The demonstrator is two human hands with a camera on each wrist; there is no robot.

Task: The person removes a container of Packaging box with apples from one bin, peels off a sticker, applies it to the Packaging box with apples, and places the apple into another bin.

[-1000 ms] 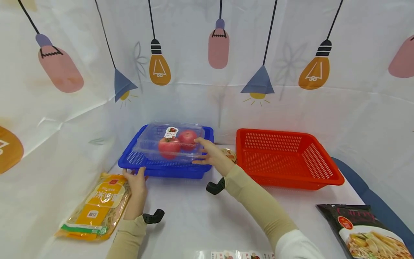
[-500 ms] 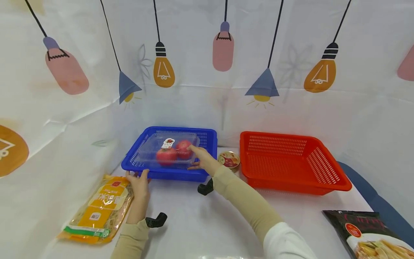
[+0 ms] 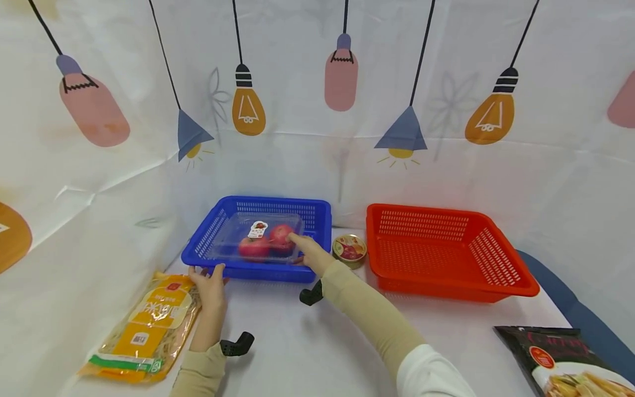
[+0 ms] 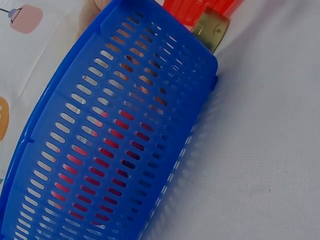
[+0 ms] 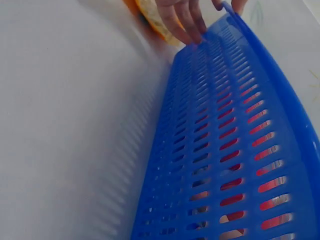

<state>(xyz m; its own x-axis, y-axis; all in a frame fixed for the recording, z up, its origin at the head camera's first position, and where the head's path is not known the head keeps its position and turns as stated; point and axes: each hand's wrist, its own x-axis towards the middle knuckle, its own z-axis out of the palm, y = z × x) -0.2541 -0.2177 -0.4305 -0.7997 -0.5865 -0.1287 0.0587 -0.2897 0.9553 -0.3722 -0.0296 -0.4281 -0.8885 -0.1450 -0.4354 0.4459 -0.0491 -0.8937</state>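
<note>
Two red apples (image 3: 254, 249) lie inside a clear plastic box (image 3: 229, 238) with a small white label (image 3: 258, 229) on top. This box sits inside the blue basket (image 3: 270, 273), low between its walls. My right hand (image 3: 313, 255) holds the box at its right end, thumb on the top near one apple; its other fingers are mostly hidden. At the basket's front left corner my left hand (image 3: 210, 291) grips the rim. In the right wrist view, that left hand (image 5: 182, 20) has fingers against the basket's outer wall and a thumb over the rim.
A red basket (image 3: 436, 286) stands to the right, with a round tin (image 3: 349, 251) between it and the blue one. A yellow noodle packet (image 3: 144, 331) lies at the left. At the front right is a black food bag (image 3: 560, 358). A printed cloth hangs behind.
The right hand has lowered the box of apples from above the blue basket's rim down into it. My left hand has stayed at the basket's front left corner.
</note>
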